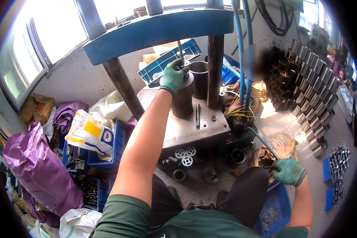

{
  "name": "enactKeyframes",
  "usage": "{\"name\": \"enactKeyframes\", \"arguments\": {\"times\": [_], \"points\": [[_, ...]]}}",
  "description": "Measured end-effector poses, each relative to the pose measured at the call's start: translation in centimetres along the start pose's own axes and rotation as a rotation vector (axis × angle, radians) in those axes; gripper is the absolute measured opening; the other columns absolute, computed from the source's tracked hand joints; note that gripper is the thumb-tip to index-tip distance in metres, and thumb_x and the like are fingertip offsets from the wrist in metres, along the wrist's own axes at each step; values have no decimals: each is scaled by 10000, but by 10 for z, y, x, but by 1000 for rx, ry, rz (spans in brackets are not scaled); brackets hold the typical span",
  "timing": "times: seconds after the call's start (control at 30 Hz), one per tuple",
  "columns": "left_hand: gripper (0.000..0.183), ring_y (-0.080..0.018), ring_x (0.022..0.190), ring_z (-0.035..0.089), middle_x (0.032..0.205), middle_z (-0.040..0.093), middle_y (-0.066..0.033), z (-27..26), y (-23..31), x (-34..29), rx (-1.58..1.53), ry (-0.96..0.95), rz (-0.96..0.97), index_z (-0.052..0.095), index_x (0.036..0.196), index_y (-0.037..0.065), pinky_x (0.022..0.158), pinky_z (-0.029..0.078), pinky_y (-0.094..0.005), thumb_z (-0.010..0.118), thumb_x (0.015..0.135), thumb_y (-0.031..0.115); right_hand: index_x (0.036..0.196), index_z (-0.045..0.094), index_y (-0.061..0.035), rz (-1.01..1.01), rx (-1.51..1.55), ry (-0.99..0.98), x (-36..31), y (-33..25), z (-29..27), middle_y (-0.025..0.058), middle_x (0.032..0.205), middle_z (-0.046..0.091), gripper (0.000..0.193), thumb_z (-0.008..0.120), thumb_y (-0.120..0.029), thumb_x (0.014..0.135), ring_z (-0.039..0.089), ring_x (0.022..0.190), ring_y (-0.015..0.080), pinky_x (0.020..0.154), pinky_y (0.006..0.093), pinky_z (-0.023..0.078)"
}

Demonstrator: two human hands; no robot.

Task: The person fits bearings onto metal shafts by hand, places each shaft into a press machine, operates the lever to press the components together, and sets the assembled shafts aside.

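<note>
My left hand [173, 78], in a green glove, reaches up under the press's blue crossbeam [158, 35]. Its fingers are closed round the lower part of an upright metal rod [180, 49], just over a dark metal cylinder [182, 102] that stands on the press's steel bed [168, 133]. What lies inside the grip is partly hidden. A second, open-topped cylinder [199, 81] is behind the first. Low on the right, my gloved right hand [289, 171] is wrapped around the end of a thin blue lever [262, 140]. A short metal pin [198, 116] and a nut [214, 118] sit on the bed.
Dark press columns [215, 71] flank the bed. Stacked metal tubes [311, 85] rise at right, near rows of shafts [339, 162]. A blue bin [279, 202] of small parts is by my right leg. Purple sacks [41, 170] and blue crates [117, 144] crowd the left.
</note>
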State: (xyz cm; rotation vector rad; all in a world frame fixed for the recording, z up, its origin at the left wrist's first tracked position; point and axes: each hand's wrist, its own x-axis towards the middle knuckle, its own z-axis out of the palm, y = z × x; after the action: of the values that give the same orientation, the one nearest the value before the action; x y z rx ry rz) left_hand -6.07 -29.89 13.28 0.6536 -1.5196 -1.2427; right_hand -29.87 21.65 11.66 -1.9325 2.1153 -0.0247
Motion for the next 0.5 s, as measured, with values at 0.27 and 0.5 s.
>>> {"name": "enactKeyframes", "arguments": {"times": [0.27,0.5], "points": [[368,-90,769,657,959,729,-8,6,1,-2,5,3,-22,699,1284,16,687,564,-250,801,931,39,1093,778,-55,19,80,101,2,2,-16,186,1037,755,326,625,-219,857,721,962,385,878,454,585],[479,-88,722,655,937,741,-33,1,1,0,34,-25,-17,667,1351,0,640,547,-245,835,907,64,1159,769,-62,84,69,-79,7,2,-26,225,1080,740,410,611,-301,866,713,1010,401,933,472,566]]}}
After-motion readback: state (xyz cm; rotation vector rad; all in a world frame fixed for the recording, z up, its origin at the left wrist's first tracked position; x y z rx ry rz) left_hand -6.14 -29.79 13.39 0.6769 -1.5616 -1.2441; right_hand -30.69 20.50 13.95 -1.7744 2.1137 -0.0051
